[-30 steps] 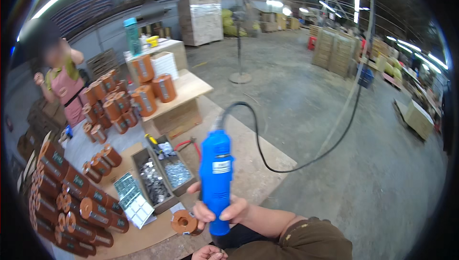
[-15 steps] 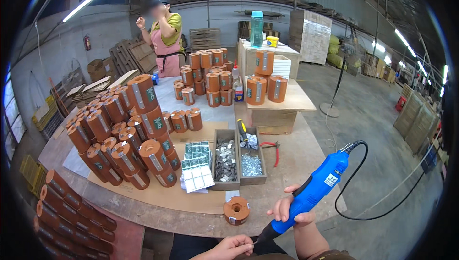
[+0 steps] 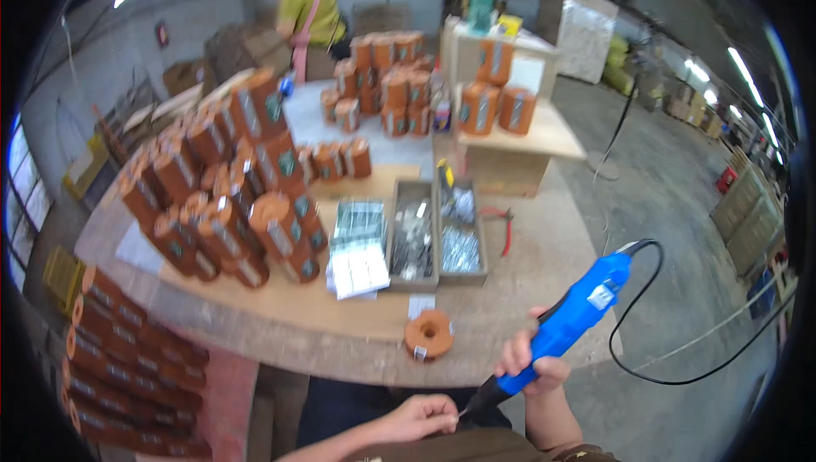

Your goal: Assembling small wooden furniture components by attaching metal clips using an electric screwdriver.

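A blue electric screwdriver (image 3: 571, 317) with a black nose and a black cord slants down to the left, and my right hand (image 3: 535, 366) is wrapped round its body. At its tip my left hand (image 3: 425, 416) has thumb and fingers pinched together; whatever is between them is too small and blurred to make out. Just beyond my hands, a short brown cylinder with a hole in the middle (image 3: 428, 334) stands at the table's near edge, touched by neither hand. Beside it on the far side lies a small pale label (image 3: 421, 306).
Brown cylinders with metal strips (image 3: 280, 226) are stacked at the left. Sheets of labels (image 3: 359, 249) lie beside a two-part tray (image 3: 436, 245) of small metal parts. Red-handled pliers (image 3: 507, 232) lie to its right. Across the table a person (image 3: 316, 16) in a pink apron stands turned away.
The view has tilted down, so the table sits higher in the picture. Both hands keep their holds on the screwdriver and at its tip. The person across the table has turned and bent.
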`<state>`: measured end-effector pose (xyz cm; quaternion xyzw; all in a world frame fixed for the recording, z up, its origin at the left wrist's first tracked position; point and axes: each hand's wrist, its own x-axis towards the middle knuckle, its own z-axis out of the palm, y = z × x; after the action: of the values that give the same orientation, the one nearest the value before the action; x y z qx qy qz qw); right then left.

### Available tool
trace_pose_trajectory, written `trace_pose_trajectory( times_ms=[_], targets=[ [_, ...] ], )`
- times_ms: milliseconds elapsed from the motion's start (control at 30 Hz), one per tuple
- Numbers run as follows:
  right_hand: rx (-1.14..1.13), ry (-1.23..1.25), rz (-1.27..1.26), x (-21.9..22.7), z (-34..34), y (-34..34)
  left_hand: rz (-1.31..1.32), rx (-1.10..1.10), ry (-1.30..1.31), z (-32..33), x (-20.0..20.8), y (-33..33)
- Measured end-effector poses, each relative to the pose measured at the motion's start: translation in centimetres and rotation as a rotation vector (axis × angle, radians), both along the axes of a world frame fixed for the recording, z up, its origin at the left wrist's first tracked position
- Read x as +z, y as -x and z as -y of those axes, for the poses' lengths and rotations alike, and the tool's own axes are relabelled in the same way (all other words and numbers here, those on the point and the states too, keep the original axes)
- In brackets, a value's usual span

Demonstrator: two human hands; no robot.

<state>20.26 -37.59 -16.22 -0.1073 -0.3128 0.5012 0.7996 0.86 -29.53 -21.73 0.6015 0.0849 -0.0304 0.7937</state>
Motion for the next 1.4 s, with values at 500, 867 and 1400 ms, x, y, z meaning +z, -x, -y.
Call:
trace_pose_trajectory(
  times_ms=[500,867,1400],
  targets=[
    [-0.247,0.026,0.087,-1.0,-1.1,-0.9,-0.099,0.209,0.356,0.2,0.6,0.0],
    [-0.269,-0.064,0.149,-0.8,-1.9,-1.4,-0.157,0.226,0.172,-0.9,1.1,-1.5],
    [-0.247,-0.211,-0.004,0.9,-2.2,-5.9,0.183,0.511,-0.641,-15.4,7.2,-6.0]
  ],
)
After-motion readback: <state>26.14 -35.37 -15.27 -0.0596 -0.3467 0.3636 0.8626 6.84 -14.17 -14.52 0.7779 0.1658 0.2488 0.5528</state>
